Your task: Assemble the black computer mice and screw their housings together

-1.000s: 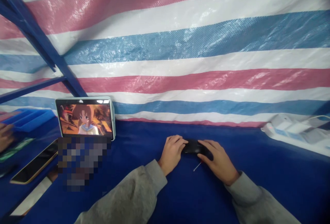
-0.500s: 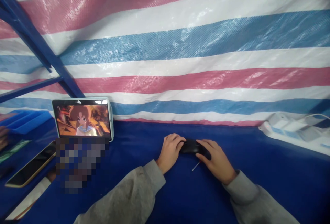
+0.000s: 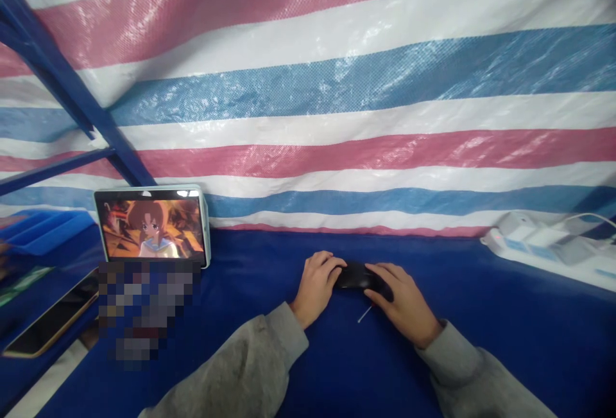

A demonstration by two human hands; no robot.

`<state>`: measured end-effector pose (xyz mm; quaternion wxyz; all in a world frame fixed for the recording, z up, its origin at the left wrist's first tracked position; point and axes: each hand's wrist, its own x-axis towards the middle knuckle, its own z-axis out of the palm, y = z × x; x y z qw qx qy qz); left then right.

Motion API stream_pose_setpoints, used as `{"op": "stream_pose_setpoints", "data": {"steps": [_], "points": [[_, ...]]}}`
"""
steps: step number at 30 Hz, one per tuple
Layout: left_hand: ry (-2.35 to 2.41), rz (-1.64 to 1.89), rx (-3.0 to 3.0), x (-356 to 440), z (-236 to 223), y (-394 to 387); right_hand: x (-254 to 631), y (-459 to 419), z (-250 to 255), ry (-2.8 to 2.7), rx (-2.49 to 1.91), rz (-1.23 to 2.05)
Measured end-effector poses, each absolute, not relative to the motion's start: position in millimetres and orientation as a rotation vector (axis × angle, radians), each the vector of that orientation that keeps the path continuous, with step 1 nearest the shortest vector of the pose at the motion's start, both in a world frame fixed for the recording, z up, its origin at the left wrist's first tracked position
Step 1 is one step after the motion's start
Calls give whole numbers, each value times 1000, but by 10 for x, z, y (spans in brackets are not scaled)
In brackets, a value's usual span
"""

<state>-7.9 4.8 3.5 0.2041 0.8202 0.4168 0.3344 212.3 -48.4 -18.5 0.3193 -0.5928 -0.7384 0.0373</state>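
A smooth, black, rounded object [image 3: 354, 277] lies low over the blue tabletop in front of me, its exact kind hard to make out. My left hand [image 3: 319, 283] is closed on its left end, fingers curled over the edge. On the other end my right hand [image 3: 402, 299] grips it, thumb at the near side and fingers over the far side. Part of the object is hidden beneath the right fingers. Just below the right thumb, a thin metallic rod [image 3: 364, 314] with a pale tip sticks out toward me.
At the left stands a tablet [image 3: 151, 225] playing a cartoon, behind a pixelated patch. A phone [image 3: 52, 315] and a blue compartment tray [image 3: 48, 230] lie further left, near a person's blurred hand. A white power strip [image 3: 543, 251] with plugs sits at the right.
My view has shifted slightly, so the tablet and phone appear a little further left and lower. Both hands keep nearly the same hold on the black object.
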Motion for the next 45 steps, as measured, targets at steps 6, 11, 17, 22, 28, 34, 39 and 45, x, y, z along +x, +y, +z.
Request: {"op": "stream_pose_setpoints", "data": {"steps": [6, 11, 17, 22, 28, 34, 39, 45], "points": [[1132, 928, 2272, -80, 47, 31, 2132, -489, -188, -1920, -1596, 77], [1114, 919, 2296, -85, 52, 16, 2128, -490, -188, -1910, -1604, 81], [1121, 929, 2296, -88, 68, 0, 2127, -488, -174, -1911, -1582, 78], [1026, 810, 2364, -94, 120, -34, 2132, -488, -180, -1927, -1573, 64], [1034, 801, 2436, -88, 98, -42, 2145, -483, -191, -1904, -1581, 51], [1109, 892, 2382, -87, 94, -29, 2199, -467, -224, -1908, -1547, -27], [1211, 892, 2340, -98, 149, -34, 2192, -466, -195, -1902, -1545, -46], [1062, 847, 2643, -88, 150, -83, 2156, -473, -107, -1854, -1564, 113]]}}
